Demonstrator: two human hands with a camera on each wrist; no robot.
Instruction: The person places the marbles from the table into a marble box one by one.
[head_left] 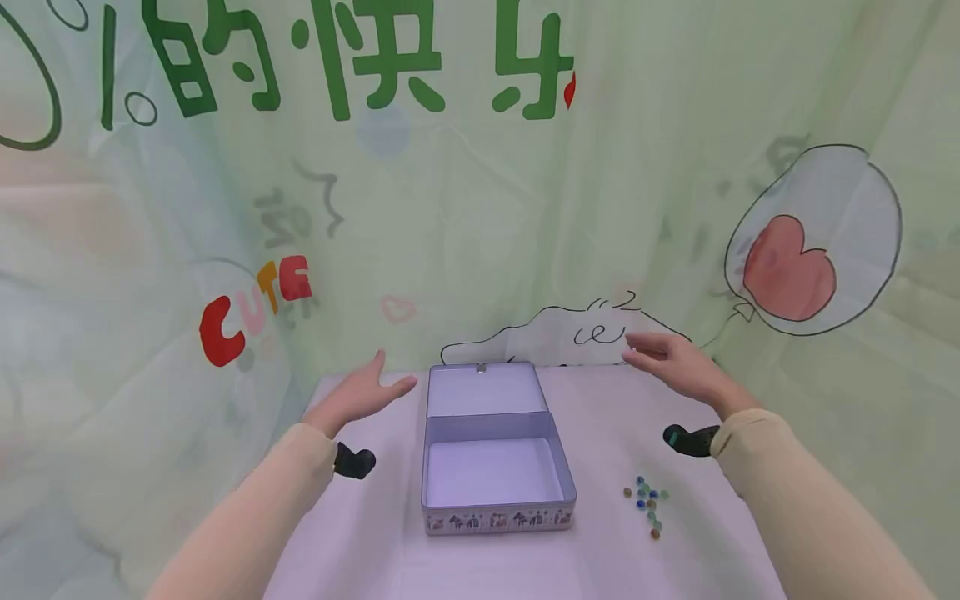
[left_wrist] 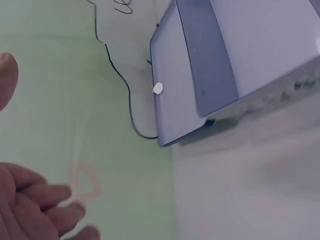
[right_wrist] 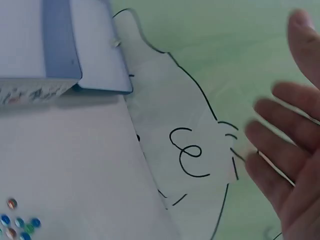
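Note:
A rectangular tin box (head_left: pixel 498 518) with a pale lilac inside and a patterned outer wall stands on the table, its hinged lid (head_left: pixel 486 390) laid back. Nothing shows inside it. To its right lie several glass marbles (head_left: pixel 652 505) in blue, green and brown, loosely grouped. My left hand (head_left: pixel 360 390) hovers left of the lid, thumb spread from the fingers, holding nothing. On the other side my right hand (head_left: pixel 678 362) is raised beyond the marbles, palm turned inward; its fingers (right_wrist: pixel 285 125) are extended and hold nothing.
The table (head_left: pixel 495 571) has a pale lilac cover. Behind and on both sides hangs a light green curtain (head_left: pixel 480 217) with printed letters, a balloon and a cloud-like outline meeting the table's back edge. A dark wrist device (head_left: pixel 690 440) sits at each sleeve cuff.

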